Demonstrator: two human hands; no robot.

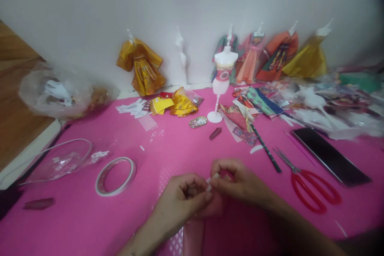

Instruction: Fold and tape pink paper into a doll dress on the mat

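Near the front middle of the pink table, my left hand (pixel 186 198) pinches a piece of pink fabric (pixel 214 207) between thumb and fingers. From the right, my right hand (pixel 232 180) pinches the same piece, close to the left fingertips. A small whitish strip (pixel 209 184) shows between the two hands; its exact shape is blurred. The fabric hangs below the fingers. Beyond the hands stands a white mini mannequin (pixel 226 58) with a pink beaded band round its waist. A glittery oval clip (pixel 198 122) lies beside its base.
Red-handled scissors (pixel 312 190) and a black phone (pixel 331 156) lie right. A tape roll (pixel 115 176) lies left, near a plastic bag (pixel 64 164). Fabric scraps (pixel 240 122) and small dressed mannequins (pixel 141 64) are along the wall (pixel 192 0).
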